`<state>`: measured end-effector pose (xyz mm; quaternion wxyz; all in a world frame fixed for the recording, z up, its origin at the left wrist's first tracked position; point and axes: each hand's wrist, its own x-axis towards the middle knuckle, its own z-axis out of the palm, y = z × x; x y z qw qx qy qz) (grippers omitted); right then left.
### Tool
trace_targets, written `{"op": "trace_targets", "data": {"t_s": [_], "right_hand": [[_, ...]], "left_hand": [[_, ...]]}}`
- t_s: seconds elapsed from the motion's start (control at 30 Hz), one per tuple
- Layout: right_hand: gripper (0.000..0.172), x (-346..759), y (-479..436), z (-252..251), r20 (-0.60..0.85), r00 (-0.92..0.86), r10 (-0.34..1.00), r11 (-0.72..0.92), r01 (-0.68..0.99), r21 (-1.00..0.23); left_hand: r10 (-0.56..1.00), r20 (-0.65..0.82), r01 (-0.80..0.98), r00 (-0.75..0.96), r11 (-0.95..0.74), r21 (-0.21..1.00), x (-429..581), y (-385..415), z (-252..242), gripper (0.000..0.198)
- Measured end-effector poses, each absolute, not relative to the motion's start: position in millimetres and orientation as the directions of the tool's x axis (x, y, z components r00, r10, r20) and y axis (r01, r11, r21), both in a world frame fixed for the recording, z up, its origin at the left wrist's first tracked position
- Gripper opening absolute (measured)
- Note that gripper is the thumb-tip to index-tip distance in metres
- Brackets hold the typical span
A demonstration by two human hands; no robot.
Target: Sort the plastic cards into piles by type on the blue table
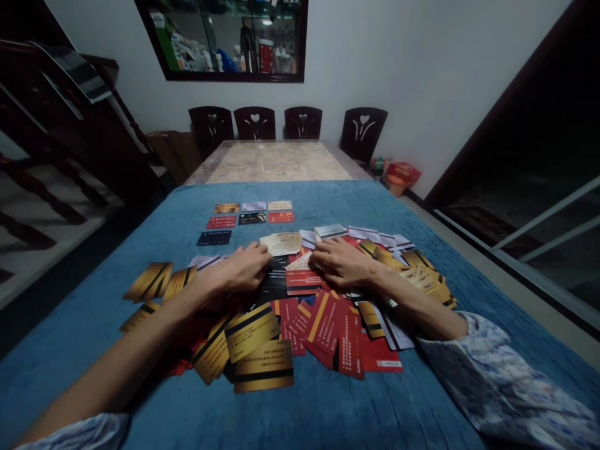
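Observation:
A loose heap of plastic cards lies before me. My left hand rests on its left part, fingers curled, beside black cards and cream cards. On the other side, my right hand bends its fingers down among the cards, touching a red card and a pale one. What either hand grips, if anything, is hidden. Nearer me lie gold cards and overlapping red cards, striped side up. More gold cards spread out by my right forearm, and others sit beyond my left forearm.
Past the heap, several cards stand apart in short rows, among them a black card and a dark blue card. A blue cloth covers the near table; the marble-patterned tabletop shows behind. Dark chairs line the far end.

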<state>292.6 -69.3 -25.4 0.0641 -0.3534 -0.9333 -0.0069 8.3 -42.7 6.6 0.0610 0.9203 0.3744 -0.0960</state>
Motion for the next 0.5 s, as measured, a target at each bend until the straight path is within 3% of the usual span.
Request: {"op": "trace_targets", "data": {"t_s": [0.23,0.33,0.5], "right_hand": [[0.024,310,-64,-18,0.041,-0.674,0.738,0.675,0.735,-0.06],[0.025,306,-63,-12,0.038,-0.679,0.733,0.68,0.732,-0.046],[0.03,268,-61,-2,0.107,-0.737,0.667,0.744,0.668,-0.032]], "left_hand": [[0.716,-0.292,0.743,0.634,-0.668,-0.024,-2,-42,13,0.012],[0.738,-0.246,0.755,0.629,-0.655,-0.034,5,-44,18,0.018],[0.677,-0.236,0.712,0.697,-0.691,0.122,10,-39,14,0.023]]}}
